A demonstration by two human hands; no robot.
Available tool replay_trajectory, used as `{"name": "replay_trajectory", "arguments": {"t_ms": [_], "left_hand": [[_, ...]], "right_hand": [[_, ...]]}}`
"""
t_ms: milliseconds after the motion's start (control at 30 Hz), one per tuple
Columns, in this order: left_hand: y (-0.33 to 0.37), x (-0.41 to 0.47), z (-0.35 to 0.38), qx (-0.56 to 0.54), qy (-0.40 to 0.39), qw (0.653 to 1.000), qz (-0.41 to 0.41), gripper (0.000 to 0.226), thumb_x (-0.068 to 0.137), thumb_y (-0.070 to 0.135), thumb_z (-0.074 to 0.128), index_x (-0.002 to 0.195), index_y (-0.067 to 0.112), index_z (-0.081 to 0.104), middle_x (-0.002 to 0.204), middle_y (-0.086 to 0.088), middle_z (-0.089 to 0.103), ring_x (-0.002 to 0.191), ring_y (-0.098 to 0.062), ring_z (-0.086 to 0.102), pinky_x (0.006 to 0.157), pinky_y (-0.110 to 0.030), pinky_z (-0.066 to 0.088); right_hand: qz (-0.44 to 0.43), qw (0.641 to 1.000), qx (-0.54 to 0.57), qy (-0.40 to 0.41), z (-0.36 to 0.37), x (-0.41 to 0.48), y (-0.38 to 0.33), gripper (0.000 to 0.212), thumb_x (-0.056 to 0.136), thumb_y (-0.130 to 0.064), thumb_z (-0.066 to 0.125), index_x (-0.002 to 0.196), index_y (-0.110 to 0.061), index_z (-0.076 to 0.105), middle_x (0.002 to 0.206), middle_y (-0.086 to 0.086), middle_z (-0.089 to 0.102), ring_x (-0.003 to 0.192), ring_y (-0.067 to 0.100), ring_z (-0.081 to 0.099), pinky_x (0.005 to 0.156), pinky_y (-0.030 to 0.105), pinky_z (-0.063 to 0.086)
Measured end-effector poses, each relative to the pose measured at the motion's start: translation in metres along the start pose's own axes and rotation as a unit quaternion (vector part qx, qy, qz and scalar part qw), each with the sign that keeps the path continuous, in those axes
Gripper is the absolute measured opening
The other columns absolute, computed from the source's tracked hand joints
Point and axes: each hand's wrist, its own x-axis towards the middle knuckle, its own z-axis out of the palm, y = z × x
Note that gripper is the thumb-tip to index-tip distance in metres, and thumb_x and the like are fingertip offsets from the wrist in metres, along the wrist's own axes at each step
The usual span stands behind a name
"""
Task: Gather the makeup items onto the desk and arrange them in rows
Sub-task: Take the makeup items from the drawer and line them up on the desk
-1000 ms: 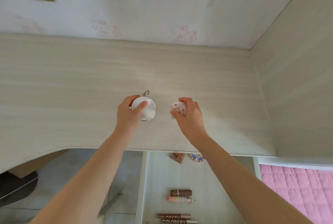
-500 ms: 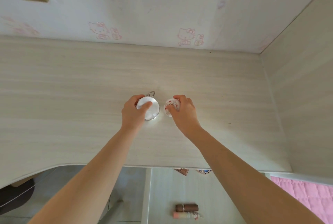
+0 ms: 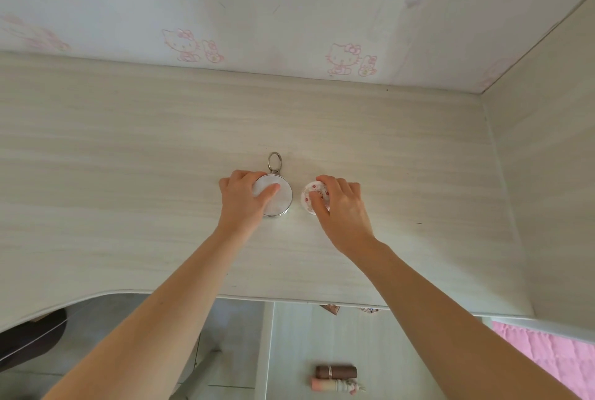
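Setting down: a second ago the right hand (image 3: 341, 216) held the flowered case (image 3: 310, 198) tilted up in its grip. Now the case lies flat on the worktop (image 3: 128, 174), just beside the silver compact (image 3: 280, 203) with a narrow gap between them.
Left hand (image 3: 244, 200): the thumb lies across the compact's lid and the fingers (image 3: 238, 176) curl round its left rim, clamped on it. Its key ring (image 3: 274, 161) points toward the wall.
Right hand: fingers bent over the flowered case, pinching its rim.
Meaning for the task: the first two pieces of a row look placed. Letting go seems the likely next step, with more still to fetch.
Drawer (image 3: 289, 351): it looks pulled open below the worktop's front edge. It holds a brown tube (image 3: 336, 371) and a pink tube (image 3: 335, 384) lying side by side. Two more items peek out under the edge, too hidden to name.
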Motion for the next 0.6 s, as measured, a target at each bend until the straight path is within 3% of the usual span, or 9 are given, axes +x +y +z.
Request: {"name": "replay_trajectory", "arguments": {"t_ms": [267,433,600], "left_hand": [[-0.002,-0.011,0.004,-0.015,0.045,0.998,0.037,0.042,0.089,0.028,0.063,0.129,0.015,0.056,0.127,-0.003,0.051,0.121,-0.021,0.039,0.093,-0.017,0.027],[-0.015,-0.04,0.018,0.029,0.063,0.984,0.166,0.054,0.085,0.024,0.071,0.134,0.013,0.052,0.142,-0.003,0.044,0.135,-0.019,0.034,0.107,-0.025,0.031],[-0.022,-0.04,0.032,0.065,0.083,0.973,0.204,0.048,0.087,0.014,0.068,0.132,0.013,0.053,0.146,-0.005,0.042,0.141,-0.024,0.029,0.108,-0.029,0.032]], "right_hand": [[-0.041,0.998,-0.021,0.035,0.008,-0.001,0.007,0.045,0.09,-0.043,0.044,0.121,-0.014,0.057,0.118,0.007,0.053,0.105,0.029,0.047,0.086,0.041,0.048],[-0.068,0.997,-0.012,0.028,0.006,-0.007,0.007,0.063,0.09,-0.052,0.037,0.137,-0.01,0.044,0.127,0.006,0.05,0.112,0.026,0.045,0.094,0.035,0.044],[-0.117,0.992,-0.032,0.027,0.011,-0.013,0.009,0.06,0.087,-0.033,0.061,0.136,-0.004,0.043,0.129,0.01,0.051,0.115,0.027,0.05,0.094,0.039,0.049]]}}
